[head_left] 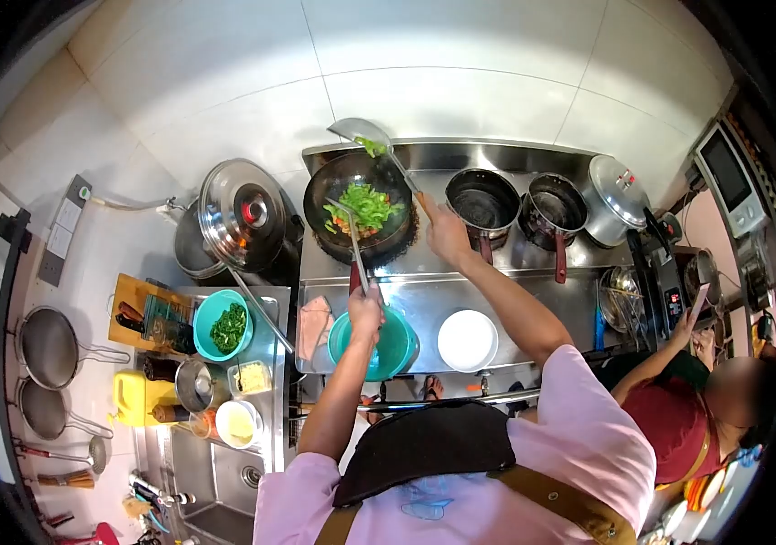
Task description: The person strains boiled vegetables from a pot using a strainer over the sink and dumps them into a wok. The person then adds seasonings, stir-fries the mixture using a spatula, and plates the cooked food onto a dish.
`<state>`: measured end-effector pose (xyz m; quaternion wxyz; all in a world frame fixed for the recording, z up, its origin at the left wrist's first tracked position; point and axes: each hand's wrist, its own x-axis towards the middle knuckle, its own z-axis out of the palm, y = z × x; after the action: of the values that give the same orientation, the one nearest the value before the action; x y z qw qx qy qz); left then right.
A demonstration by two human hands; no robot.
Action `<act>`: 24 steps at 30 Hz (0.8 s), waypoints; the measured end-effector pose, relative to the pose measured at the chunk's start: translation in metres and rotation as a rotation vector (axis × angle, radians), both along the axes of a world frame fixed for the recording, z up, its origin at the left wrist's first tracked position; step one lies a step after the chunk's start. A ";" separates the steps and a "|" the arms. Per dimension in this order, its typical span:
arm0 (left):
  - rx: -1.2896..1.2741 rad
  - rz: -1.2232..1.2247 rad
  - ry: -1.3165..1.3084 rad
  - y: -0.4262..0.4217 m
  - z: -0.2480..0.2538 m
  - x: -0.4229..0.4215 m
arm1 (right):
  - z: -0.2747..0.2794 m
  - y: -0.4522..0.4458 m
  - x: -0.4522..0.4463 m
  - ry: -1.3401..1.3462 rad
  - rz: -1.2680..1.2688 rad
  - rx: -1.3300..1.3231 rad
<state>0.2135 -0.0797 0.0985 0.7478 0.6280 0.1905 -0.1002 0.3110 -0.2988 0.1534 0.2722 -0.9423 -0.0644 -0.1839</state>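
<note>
A black wok (322, 195) on the stove holds chopped green vegetables (370, 211) with some orange and red bits. My left hand (366, 312) is closed around the handle of a metal utensil (357, 243), whose head rests in the food. My right hand (447, 236) grips the handle of a large metal ladle (348, 130), raised over the wok's back edge with a few green pieces in it. Beneath my left hand and forearm stands a teal basin (392, 345). A white bowl (468, 341) is to its right.
Two dark pots (483, 200) (556, 204) and a pressure cooker (617, 195) stand right of the wok. At left are a lidded pot (247, 213), a teal bowl of greens (229, 304) and a sink (211, 481). Another person (674, 418) stands at right, holding a phone.
</note>
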 end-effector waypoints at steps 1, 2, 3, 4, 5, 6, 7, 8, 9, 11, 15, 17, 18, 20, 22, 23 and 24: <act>0.005 -0.004 0.007 0.002 -0.001 0.006 | 0.003 -0.001 -0.001 0.001 0.011 -0.018; 0.010 -0.007 0.016 0.005 -0.002 0.011 | 0.006 -0.002 -0.001 0.015 0.016 -0.041; 0.025 -0.010 -0.003 0.007 -0.003 0.014 | 0.009 -0.003 -0.001 0.029 0.024 -0.063; 0.037 -0.009 0.010 0.010 0.001 0.016 | 0.010 -0.003 -0.001 0.043 0.031 -0.084; 0.049 -0.008 0.021 0.012 0.006 0.018 | 0.011 -0.003 -0.002 0.070 0.027 -0.109; 0.061 -0.007 0.032 0.013 0.010 0.020 | 0.011 -0.002 -0.004 0.096 0.024 -0.134; 0.033 0.045 0.024 0.013 0.011 0.020 | 0.010 -0.003 -0.004 0.123 0.022 -0.159; 0.028 0.044 0.026 0.014 0.010 0.022 | 0.004 -0.006 0.000 0.110 0.048 -0.168; 0.025 0.040 0.029 0.016 0.010 0.022 | -0.003 -0.010 0.004 0.099 0.073 -0.175; 0.001 0.030 0.040 0.019 0.009 0.024 | -0.005 -0.012 0.007 0.076 0.081 -0.158; -0.088 0.038 0.065 0.021 0.007 0.028 | 0.001 -0.007 -0.004 0.107 0.076 -0.116; -0.113 0.037 0.058 0.017 0.009 0.030 | -0.003 -0.011 -0.006 0.146 0.118 -0.141; -0.113 0.029 0.050 0.015 0.010 0.032 | -0.008 -0.013 -0.003 0.164 0.151 -0.160; -0.087 0.018 0.053 0.013 0.010 0.034 | -0.007 -0.015 -0.005 0.151 0.143 -0.131; -0.044 0.024 0.072 0.008 0.008 0.035 | -0.007 -0.014 -0.007 0.090 0.071 -0.043; -0.030 0.026 0.067 0.007 0.006 0.034 | -0.009 -0.015 -0.006 0.073 0.080 -0.017; -0.014 0.025 0.062 0.005 0.004 0.036 | -0.009 -0.018 -0.003 0.055 0.085 0.010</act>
<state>0.2491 -0.0751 0.1027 0.7473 0.6168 0.2207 -0.1115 0.3084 -0.3167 0.1449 0.2860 -0.9421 -0.0958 -0.1466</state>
